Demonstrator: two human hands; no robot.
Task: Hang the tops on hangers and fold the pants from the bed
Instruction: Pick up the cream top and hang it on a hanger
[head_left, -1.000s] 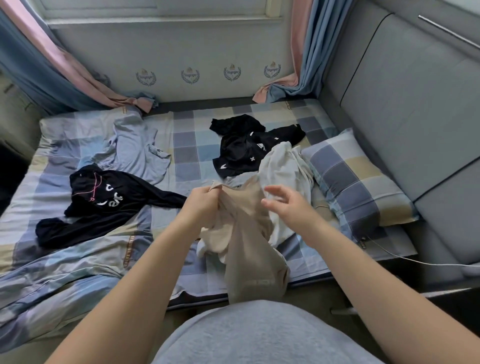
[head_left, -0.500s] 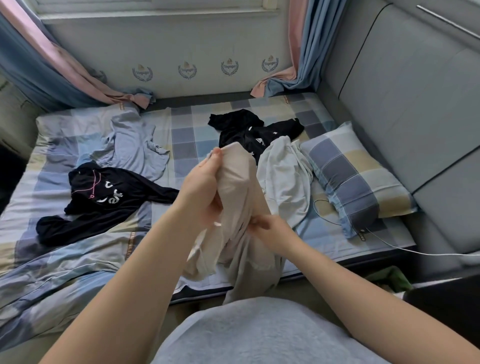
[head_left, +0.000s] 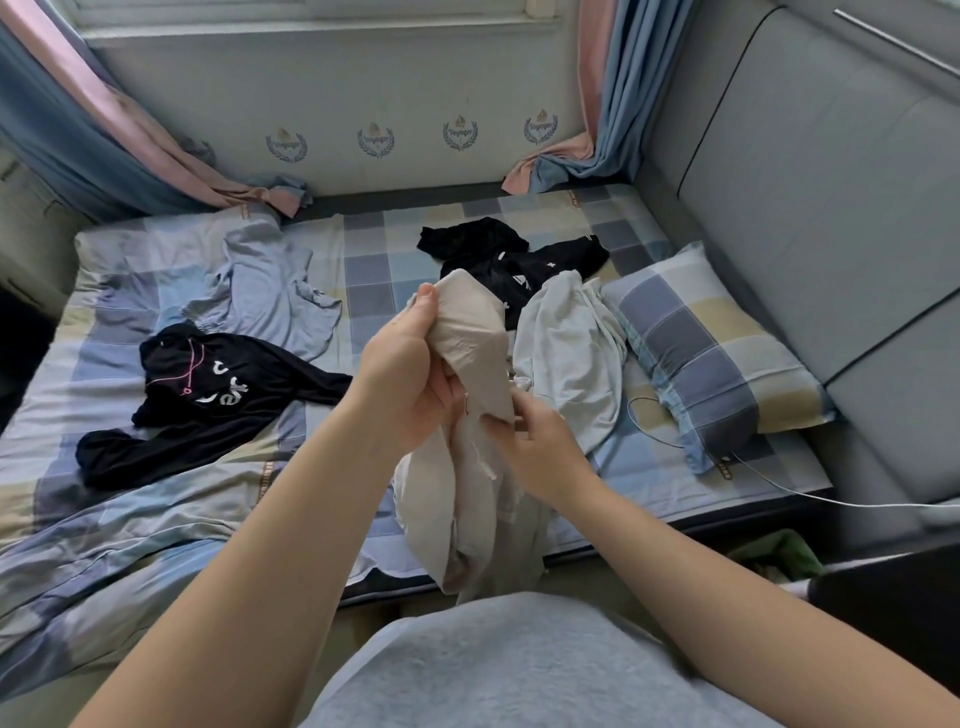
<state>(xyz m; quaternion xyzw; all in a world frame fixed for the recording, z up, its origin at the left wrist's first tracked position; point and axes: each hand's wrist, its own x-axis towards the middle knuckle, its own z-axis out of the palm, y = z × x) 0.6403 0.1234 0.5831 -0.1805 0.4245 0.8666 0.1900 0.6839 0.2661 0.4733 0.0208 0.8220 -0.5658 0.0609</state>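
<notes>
Bunching beige garment (head_left: 470, 332), type unclear, right hand (head_left: 535, 447) fingertips hidden

Head-worn wide-angle view, looking forward and down, close over bed (head_left: 363, 270); single view

The beige garment (head_left: 467, 332) was hidden at its lower end by the grey shirt (head_left: 519, 665); the black top (head_left: 519, 260) was partly covered by the garment.
</notes>
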